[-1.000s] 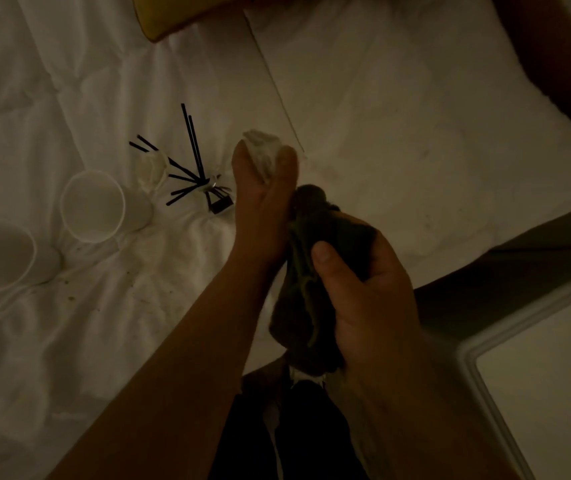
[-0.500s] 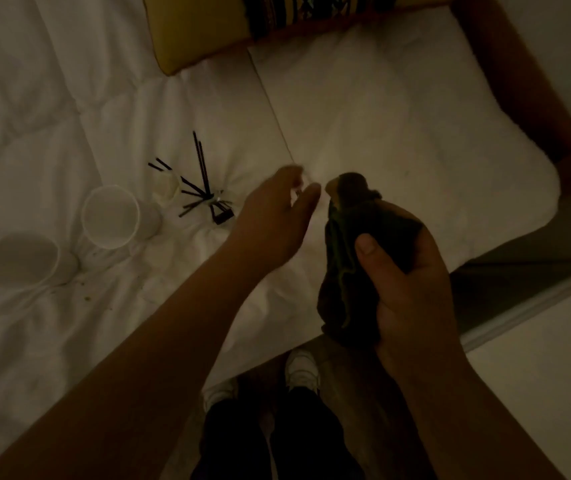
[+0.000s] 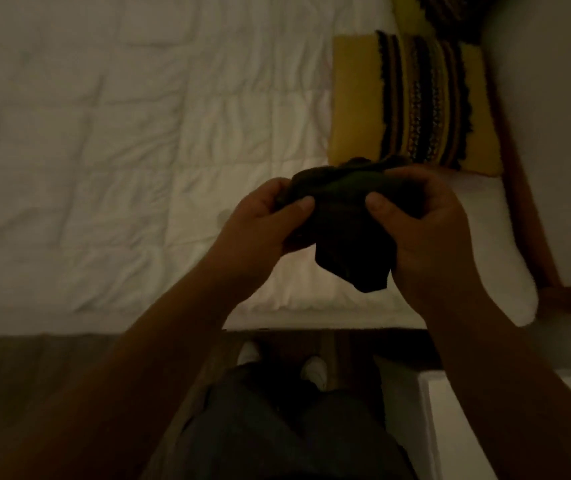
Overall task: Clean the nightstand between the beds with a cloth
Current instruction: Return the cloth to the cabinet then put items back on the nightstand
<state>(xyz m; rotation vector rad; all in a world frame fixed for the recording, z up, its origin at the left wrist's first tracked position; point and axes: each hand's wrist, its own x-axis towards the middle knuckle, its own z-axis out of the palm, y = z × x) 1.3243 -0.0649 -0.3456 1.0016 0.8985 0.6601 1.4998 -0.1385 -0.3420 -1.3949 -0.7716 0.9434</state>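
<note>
A dark bunched cloth (image 3: 343,223) hangs in the air over the edge of a white bed, held between both hands. My left hand (image 3: 260,220) grips its left side, thumb on top. My right hand (image 3: 426,220) grips its right side, thumb pressed on the fabric. A loose corner of the cloth droops below the hands. A white flat surface with a raised rim (image 3: 450,427), possibly the nightstand, shows at the lower right, partly behind my right forearm.
The white quilted bed cover (image 3: 104,150) fills the left and middle. A yellow striped cushion (image 3: 412,102) lies at the head of the bed, with a brown wooden headboard frame (image 3: 526,216) to its right. My legs and white shoes (image 3: 312,372) stand on the dark floor.
The view swung right, so the cups and black sticks on the bed left the frame. My left hand dropped the white scrap and now grips the cloth together with my right hand.
</note>
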